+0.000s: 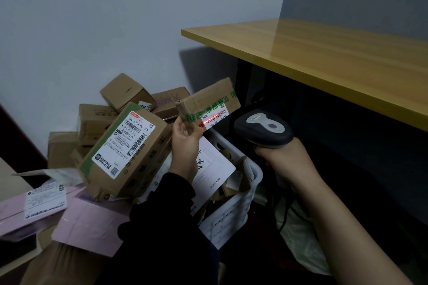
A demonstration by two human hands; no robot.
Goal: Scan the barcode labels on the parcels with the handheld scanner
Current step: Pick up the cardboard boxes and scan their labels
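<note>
My left hand holds up a small brown cardboard parcel with green tape, gripping its lower left corner. A red scan line lies across the barcode label on its near face. My right hand grips the handle of a dark grey handheld scanner, whose head points left at that label from a short distance. A larger brown parcel with a white barcode label leans tilted on the pile to the left.
Several brown boxes are heaped against the white wall. Pink mailers lie at the lower left. A white plastic basket with papers and scraps stands below the hands. A yellow wooden tabletop juts out at right.
</note>
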